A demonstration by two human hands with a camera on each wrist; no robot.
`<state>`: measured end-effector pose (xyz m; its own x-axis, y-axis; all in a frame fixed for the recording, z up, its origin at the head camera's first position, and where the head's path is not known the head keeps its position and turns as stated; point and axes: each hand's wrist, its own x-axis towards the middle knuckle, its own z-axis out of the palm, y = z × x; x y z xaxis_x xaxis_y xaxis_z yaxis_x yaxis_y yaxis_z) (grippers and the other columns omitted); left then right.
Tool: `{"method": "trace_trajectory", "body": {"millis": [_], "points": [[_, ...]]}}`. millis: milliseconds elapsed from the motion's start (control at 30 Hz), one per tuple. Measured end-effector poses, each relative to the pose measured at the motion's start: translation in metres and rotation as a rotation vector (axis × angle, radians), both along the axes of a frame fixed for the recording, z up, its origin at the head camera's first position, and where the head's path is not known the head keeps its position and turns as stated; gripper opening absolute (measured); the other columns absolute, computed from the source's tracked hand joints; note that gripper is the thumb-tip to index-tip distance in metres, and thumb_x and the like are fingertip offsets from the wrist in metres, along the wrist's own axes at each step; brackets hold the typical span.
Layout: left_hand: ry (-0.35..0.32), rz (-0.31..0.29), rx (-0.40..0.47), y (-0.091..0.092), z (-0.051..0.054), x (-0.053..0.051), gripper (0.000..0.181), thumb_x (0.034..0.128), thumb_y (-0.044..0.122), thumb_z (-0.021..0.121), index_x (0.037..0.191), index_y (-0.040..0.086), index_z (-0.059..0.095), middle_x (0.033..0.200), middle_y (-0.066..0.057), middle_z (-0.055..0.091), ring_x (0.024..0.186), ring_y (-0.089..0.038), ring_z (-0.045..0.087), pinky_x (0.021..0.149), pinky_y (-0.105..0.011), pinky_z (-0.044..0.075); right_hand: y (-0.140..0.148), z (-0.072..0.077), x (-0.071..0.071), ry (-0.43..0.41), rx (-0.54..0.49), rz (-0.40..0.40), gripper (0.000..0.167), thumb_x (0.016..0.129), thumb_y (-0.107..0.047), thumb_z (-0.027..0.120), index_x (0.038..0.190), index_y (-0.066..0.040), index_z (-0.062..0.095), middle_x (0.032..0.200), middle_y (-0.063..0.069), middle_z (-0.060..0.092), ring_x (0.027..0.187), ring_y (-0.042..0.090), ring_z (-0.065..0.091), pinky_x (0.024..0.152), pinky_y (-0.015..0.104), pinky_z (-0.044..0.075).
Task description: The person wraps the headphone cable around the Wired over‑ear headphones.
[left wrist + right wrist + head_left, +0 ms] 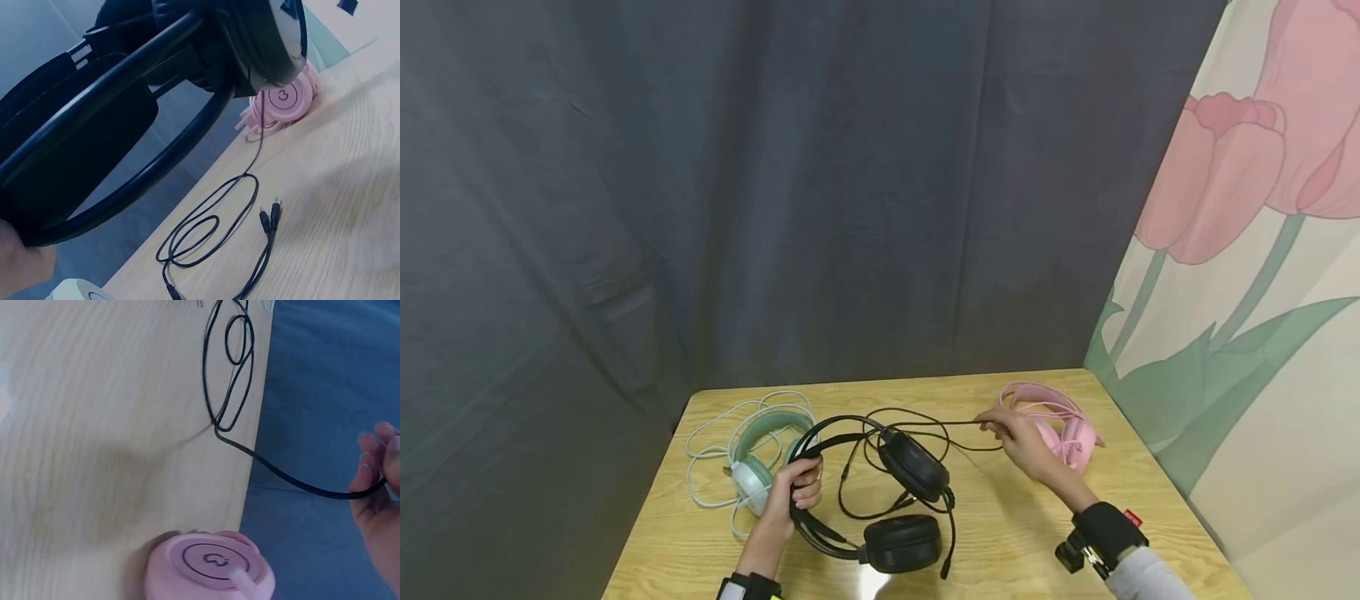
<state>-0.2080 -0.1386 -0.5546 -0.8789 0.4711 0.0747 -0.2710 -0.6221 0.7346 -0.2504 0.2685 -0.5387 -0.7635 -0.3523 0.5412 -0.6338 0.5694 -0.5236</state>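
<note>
With my left grip [795, 490] I am clamping the headband of a black headset [913, 463], fingers wrapping round its smooth, glossy tubes and the wide, soft-looking matte strap between them. I am holding the headset over the middle of the wood-grained surface [1018, 560], its two rounded, thick-padded ear cups pointing toward my right and a thin mic boom [947, 570] hanging from one of them. My right grip [1017, 435] is pinching the slim, round black cable [312, 490] between thumb and fingers, and one stretch is curving away from it while the rest is lying in loose oval loops. Two small jack plugs [275, 215] with bare metal tips are lying side by side near those loops. Behind my left grip a mint-and-white headset [754, 483] is resting among pale coils of its own cord; beside my right grip a pink headset [1081, 446] is lying, its smooth plastic cup bearing a ring and a small emblem. Dark cloth [850, 208] is hanging in soft folds behind everything.
</note>
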Motion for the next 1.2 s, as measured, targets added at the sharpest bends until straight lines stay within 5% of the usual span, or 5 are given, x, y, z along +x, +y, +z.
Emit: {"method": "trace_trajectory", "body": {"millis": [267, 600, 833, 1000, 1200], "points": [[0.010, -0.053, 0.145, -0.002, 0.003, 0.002, 0.039, 0.1028, 0.005, 0.016, 0.082, 0.011, 0.049, 0.061, 0.005, 0.011, 0.046, -0.006, 0.007, 0.040, -0.013, 0.017, 0.004, -0.011, 0.002, -0.036, -0.013, -0.320, 0.014, 0.092, -0.029, 0.070, 0.085, -0.018, 0.067, 0.064, -0.013, 0.055, 0.052, 0.003, 0.048, 0.046, 0.024, 0.039], [-0.011, -0.024, 0.190, 0.002, 0.008, 0.000, 0.037, 0.1038, 0.005, 0.017, 0.088, 0.009, 0.050, 0.062, 0.004, 0.012, 0.047, -0.006, 0.009, 0.040, -0.013, 0.021, -0.006, -0.032, 0.004, 0.059, 0.064, -0.199, 0.042, 0.080, 0.024, 0.053, 0.113, 0.004, 0.070, 0.084, 0.011, 0.064, 0.074, 0.019, 0.061, 0.059, 0.030, 0.049], [-0.004, 0.037, 0.214, 0.005, 0.010, -0.003, 0.033, 0.1045, 0.006, 0.020, 0.091, 0.006, 0.050, 0.062, 0.004, 0.012, 0.047, -0.006, 0.009, 0.040, -0.013, 0.022, -0.008, -0.044, 0.007, -0.003, 0.015, -0.307, 0.004, 0.087, -0.006, 0.073, 0.091, -0.005, 0.072, 0.066, -0.001, 0.066, 0.057, 0.008, 0.059, 0.049, 0.025, 0.046], [-0.050, 0.097, 0.240, 0.007, 0.011, -0.003, 0.035, 0.1042, 0.007, 0.021, 0.088, 0.007, 0.052, 0.062, 0.005, 0.012, 0.048, -0.006, 0.008, 0.040, -0.013, 0.020, -0.008, -0.045, 0.011, -0.097, 0.047, -0.381, 0.018, 0.089, -0.024, 0.074, 0.075, -0.013, 0.071, 0.054, -0.007, 0.058, 0.048, 0.002, 0.048, 0.046, 0.025, 0.040], [-0.168, 0.249, 0.185, 0.011, 0.015, -0.001, 0.028, 0.1036, 0.009, 0.030, 0.083, 0.011, 0.048, 0.059, 0.008, 0.017, 0.046, -0.004, 0.012, 0.040, -0.013, 0.019, -0.014, -0.050, 0.014, -0.150, 0.186, -0.316, 0.014, 0.092, -0.001, 0.063, 0.100, -0.006, 0.074, 0.069, -0.003, 0.062, 0.059, 0.007, 0.054, 0.053, 0.028, 0.046]]}}
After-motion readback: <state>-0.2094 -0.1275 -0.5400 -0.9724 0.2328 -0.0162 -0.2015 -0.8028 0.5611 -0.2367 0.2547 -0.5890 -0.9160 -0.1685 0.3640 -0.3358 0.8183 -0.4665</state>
